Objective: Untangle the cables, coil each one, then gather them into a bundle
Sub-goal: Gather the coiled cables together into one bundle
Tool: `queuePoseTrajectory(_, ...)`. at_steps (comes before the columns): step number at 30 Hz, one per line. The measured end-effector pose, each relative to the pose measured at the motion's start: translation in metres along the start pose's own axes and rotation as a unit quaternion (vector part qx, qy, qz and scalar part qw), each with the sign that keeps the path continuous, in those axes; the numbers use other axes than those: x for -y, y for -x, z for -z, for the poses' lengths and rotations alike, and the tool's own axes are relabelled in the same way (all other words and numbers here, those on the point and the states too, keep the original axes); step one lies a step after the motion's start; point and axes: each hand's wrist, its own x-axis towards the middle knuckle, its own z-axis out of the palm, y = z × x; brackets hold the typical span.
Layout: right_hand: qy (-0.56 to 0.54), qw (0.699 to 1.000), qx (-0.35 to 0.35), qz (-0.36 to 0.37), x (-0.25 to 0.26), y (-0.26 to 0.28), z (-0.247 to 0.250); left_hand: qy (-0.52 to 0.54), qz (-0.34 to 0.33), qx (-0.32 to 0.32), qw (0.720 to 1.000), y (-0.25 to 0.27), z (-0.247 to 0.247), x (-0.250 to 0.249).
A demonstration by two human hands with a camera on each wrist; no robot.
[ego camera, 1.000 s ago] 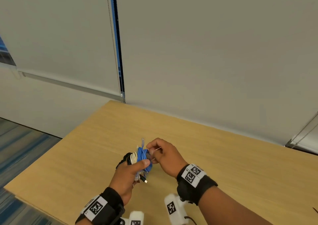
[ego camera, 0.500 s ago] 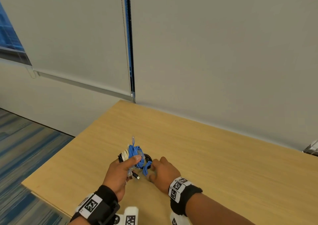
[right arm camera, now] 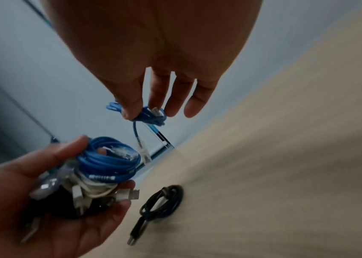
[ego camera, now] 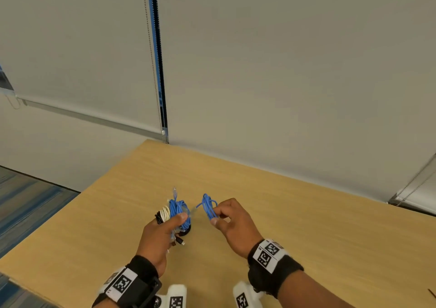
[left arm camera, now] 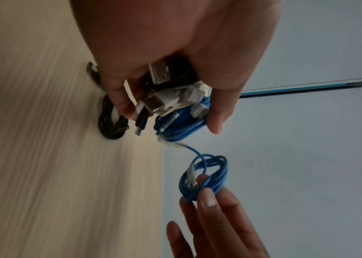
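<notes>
My left hand (ego camera: 165, 227) grips a stack of coiled cables above the wooden table (ego camera: 306, 225): a blue coil (ego camera: 178, 209) (right arm camera: 109, 160) in front, a white coil (ego camera: 164, 213) (right arm camera: 95, 189) behind it, and black cable under them. USB plugs (left arm camera: 160, 73) stick out below the fingers. My right hand (ego camera: 232, 222) pinches a smaller blue coil (ego camera: 208, 205) (left arm camera: 204, 176) (right arm camera: 151, 114) between thumb and forefinger, just right of the stack. Its clear plug (right arm camera: 144, 153) dangles toward the stack. Another black coiled cable (right arm camera: 162, 200) (left arm camera: 111, 122) lies on the table under my left hand.
Grey roller blinds (ego camera: 283, 72) hang behind the table, with a bead chain (ego camera: 151, 60) at the gap between them. The table's left edge drops to a blue striped carpet (ego camera: 28, 208).
My right hand dropped to the table beside the stack, then rose holding a small blue coil, now a short way right of the left hand's stack.
</notes>
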Motion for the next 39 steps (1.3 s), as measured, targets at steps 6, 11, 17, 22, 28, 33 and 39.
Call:
queuePoseTrajectory(6,-0.014,0.998,-0.052,0.041,-0.01,0.013,0.042,0.03,-0.001,-0.019,0.999,-0.007,-0.013,-0.002)
queuePoseTrajectory(11,-0.005,0.996,-0.021,0.086,-0.013,0.017,0.054,-0.014,-0.004,0.022,1.0,-0.003,-0.025,-0.002)
queuePoseTrajectory(17,0.155,0.978,-0.004,0.137,-0.01,0.018,0.04,-0.031,0.011,0.091,0.995,0.011,-0.055,0.006)
queuePoseTrajectory(22,0.108,0.987,0.011,0.117,0.0,0.018,0.042,-0.035,0.013,0.115,0.993,0.017,-0.051,0.006)
queuePoseTrajectory(28,0.077,0.994,0.011,0.076,0.012,0.012,0.039,-0.026,0.063,0.161,0.985,0.023,-0.045,0.006)
queuePoseTrajectory(33,0.085,0.992,0.059,0.076,0.022,0.004,0.035,-0.019,0.104,0.166,0.98,0.025,-0.04,0.003)
queuePoseTrajectory(39,-0.059,0.991,0.119,-0.014,0.034,-0.007,0.025,-0.035,0.1,0.165,0.981,0.026,-0.027,0.0)
